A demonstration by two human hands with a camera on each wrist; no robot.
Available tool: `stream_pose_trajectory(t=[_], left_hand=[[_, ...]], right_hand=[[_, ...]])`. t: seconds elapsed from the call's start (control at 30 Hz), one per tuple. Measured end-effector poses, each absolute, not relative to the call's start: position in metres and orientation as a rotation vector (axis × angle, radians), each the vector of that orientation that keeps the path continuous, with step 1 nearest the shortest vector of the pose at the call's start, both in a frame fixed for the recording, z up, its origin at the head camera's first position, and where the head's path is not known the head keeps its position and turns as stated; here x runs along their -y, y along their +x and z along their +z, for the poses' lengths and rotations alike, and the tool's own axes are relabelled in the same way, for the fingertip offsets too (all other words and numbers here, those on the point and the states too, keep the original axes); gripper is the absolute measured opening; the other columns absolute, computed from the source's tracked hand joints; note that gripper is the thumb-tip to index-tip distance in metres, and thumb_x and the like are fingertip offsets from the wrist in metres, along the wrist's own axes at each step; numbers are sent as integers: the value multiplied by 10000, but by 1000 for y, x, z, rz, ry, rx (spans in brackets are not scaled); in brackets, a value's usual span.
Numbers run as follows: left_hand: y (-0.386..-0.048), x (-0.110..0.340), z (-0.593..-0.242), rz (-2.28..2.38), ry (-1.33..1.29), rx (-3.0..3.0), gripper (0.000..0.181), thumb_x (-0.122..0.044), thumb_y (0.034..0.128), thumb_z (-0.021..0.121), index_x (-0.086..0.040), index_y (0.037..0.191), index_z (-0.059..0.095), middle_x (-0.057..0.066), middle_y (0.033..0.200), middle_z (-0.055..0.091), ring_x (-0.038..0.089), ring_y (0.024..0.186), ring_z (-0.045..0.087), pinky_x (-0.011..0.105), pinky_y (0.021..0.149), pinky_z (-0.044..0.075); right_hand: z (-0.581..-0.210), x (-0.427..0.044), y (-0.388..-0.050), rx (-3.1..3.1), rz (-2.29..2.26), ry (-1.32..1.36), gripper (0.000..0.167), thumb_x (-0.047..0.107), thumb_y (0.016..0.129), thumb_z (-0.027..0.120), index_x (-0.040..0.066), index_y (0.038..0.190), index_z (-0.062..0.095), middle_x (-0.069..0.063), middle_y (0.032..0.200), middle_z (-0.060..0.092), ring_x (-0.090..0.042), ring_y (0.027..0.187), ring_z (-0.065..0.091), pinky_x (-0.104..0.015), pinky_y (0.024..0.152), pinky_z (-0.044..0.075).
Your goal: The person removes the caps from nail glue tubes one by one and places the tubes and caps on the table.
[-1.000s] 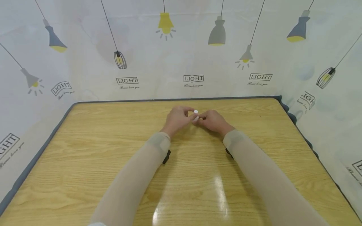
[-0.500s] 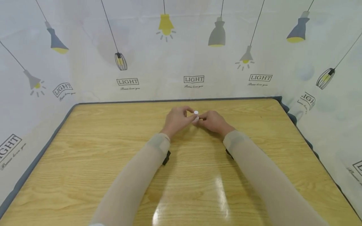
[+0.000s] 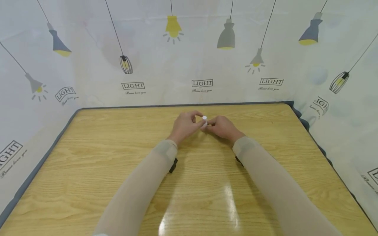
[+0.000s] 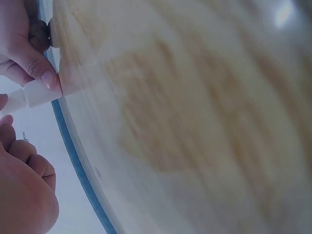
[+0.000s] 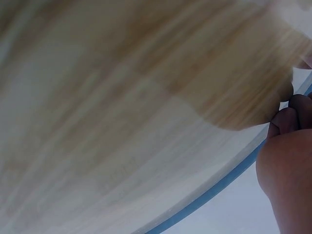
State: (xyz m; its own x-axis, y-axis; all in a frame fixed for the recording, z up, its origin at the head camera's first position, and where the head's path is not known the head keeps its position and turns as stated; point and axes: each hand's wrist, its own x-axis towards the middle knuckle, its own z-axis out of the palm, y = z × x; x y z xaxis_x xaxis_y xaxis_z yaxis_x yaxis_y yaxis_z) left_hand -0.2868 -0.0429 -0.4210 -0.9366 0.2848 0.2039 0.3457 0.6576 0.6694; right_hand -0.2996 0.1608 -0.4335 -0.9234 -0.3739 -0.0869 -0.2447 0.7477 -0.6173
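A small white bottle (image 3: 204,118) stands upright near the far edge of the table, between both hands. Its flat round top shows above the fingers in the head view. My left hand (image 3: 185,124) pinches the upper part between thumb and forefinger. From the other side, my right hand (image 3: 223,126) pinches it lower down. In the left wrist view, the bottle (image 4: 41,93) has a seam around it, and its base is at the table surface. The right wrist view catches only part of the right hand (image 5: 290,156); the bottle is not clearly visible there.
The light wood table (image 3: 118,170) has a dark blue edging (image 3: 159,105). Behind it and at both sides hangs a pale wall cloth (image 3: 165,65) printed with lamps. Black wrist devices (image 3: 173,165) sit under the sleeves.
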Motion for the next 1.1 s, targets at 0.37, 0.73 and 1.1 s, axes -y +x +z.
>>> stream_pose_trajectory(t=[0.37, 0.73, 1.1], left_hand=[[-288, 41, -421, -1145, -515, 2791, 331, -445, 1007, 730, -214, 1240, 768, -20, 659, 519, 94, 512, 367, 250, 481, 286], [-287, 40, -420, -1140, -542, 2808, 320, -405, 1022, 701, -219, 1277, 756, -30, 619, 500, 96, 498, 357, 249, 478, 276], [-288, 40, -421, -1133, -511, 2808, 337, -445, 996, 746, -207, 1234, 754, -32, 666, 514, 91, 524, 369, 246, 488, 286]], right_hand=[[-432, -161, -300, -2728, -925, -460, 440, 524, 1009, 699, 255, 1355, 739, -78, 1298, 770, -241, 1107, 645, -450, 1030, 511], [-435, -161, -300, -2749, -913, -503, 411, 490, 1019, 692, 240, 1339, 755, -28, 732, 647, -235, 884, 586, -399, 881, 453], [-433, -161, -300, -2731, -910, -465, 445, 505, 1026, 681, 238, 1379, 722, -79, 1026, 781, -248, 996, 603, -412, 937, 472]])
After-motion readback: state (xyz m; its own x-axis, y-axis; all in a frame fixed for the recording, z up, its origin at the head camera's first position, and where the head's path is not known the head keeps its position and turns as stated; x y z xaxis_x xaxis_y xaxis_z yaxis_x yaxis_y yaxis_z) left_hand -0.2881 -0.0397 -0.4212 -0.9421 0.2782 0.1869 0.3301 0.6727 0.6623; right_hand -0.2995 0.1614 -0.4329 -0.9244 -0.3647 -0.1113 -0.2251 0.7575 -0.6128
